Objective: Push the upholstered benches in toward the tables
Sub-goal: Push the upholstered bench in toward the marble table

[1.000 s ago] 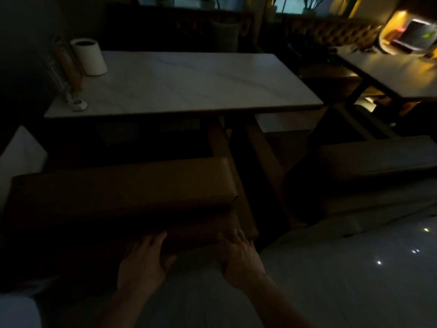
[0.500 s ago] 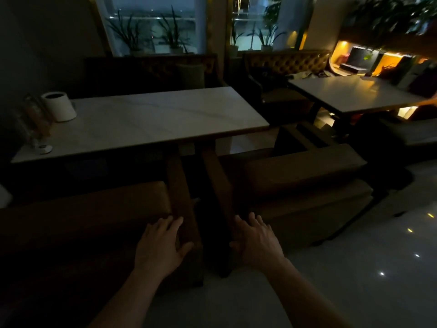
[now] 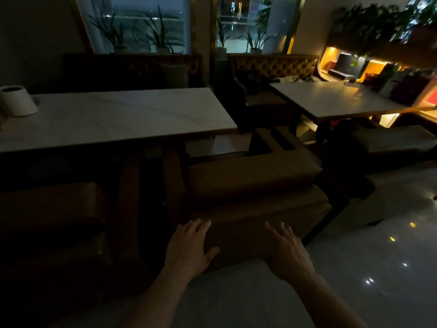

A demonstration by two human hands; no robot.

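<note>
A brown upholstered bench stands in the gap between two white-topped tables, its near side facing me. My left hand lies flat on the bench's near left corner, fingers spread. My right hand is spread against the same near side, further right. Another brown bench sits at the lower left under the left table. A grey bench stands below the right table.
A white paper roll stands on the left table's far left end. Tufted sofas back both tables under the windows. A lit shelf with plants is at the right. Glossy floor spreads to my right.
My view and both hands have shifted right, from the left bench to the middle bench. Both palms now rest on that bench's near side.
</note>
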